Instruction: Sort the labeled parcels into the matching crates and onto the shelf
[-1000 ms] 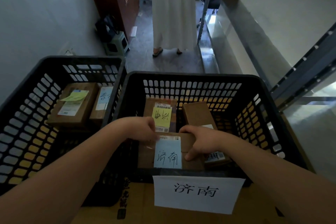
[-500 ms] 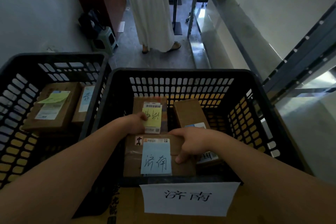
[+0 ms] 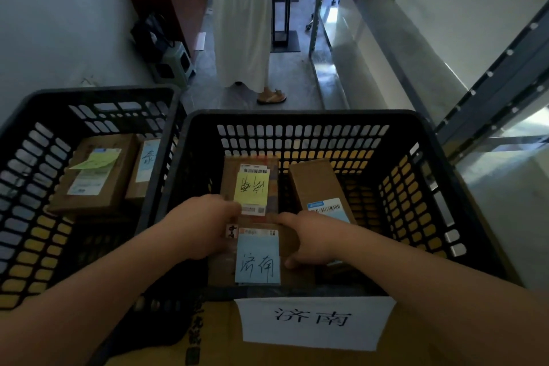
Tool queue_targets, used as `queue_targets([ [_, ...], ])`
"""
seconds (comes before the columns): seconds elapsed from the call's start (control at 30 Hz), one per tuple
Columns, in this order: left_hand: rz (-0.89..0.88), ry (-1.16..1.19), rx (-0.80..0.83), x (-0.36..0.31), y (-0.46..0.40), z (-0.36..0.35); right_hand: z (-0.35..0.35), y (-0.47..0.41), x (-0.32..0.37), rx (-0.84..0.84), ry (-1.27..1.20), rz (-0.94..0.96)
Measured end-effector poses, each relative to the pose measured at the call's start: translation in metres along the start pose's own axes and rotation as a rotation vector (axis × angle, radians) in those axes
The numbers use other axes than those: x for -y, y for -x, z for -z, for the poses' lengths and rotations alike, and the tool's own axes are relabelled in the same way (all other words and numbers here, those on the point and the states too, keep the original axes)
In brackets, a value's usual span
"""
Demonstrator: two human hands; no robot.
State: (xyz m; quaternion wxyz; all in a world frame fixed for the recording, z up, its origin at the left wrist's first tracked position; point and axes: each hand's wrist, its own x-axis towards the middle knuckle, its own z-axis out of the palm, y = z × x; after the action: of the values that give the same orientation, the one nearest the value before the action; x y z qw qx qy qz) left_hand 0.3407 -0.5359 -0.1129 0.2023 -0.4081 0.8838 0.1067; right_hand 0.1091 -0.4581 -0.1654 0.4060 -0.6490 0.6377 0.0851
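A brown cardboard parcel with a blue handwritten label (image 3: 258,258) lies low in the near part of the black crate (image 3: 300,117) in front of me. My left hand (image 3: 205,226) grips its left end and my right hand (image 3: 306,239) grips its right end, thumb on top. Behind it lie a parcel with a yellow note (image 3: 251,184) and a plain brown parcel with a printed label (image 3: 319,184). A white paper sign (image 3: 315,321) with two characters hangs on the crate's near side.
A second black crate (image 3: 89,95) at the left holds two labeled parcels (image 3: 95,172). A person in a long white skirt (image 3: 242,18) stands in the aisle ahead. Grey metal shelving (image 3: 490,83) runs along the right. A small stool (image 3: 175,64) sits by the left wall.
Both hands have lowered the blue-labeled parcel deeper into the crate. The person ahead has shifted left in the aisle as my view turned a little.
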Motion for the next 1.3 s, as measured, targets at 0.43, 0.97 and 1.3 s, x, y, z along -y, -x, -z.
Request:
queue_targets([
  [0.43,0.043,-0.117,0.333,-0.009,-0.011,-0.031,-0.011,-0.010,0.021,-0.152,0.629,-0.046],
  [0.97,-0.090,0.319,-0.013,0.005,0.027,0.066,0.064,0.087,-0.025,-0.359,0.012,0.132],
  [1.3,-0.167,0.343,-0.019,-0.046,0.051,0.115,0.078,0.192,-0.040,-0.480,-0.042,0.100],
])
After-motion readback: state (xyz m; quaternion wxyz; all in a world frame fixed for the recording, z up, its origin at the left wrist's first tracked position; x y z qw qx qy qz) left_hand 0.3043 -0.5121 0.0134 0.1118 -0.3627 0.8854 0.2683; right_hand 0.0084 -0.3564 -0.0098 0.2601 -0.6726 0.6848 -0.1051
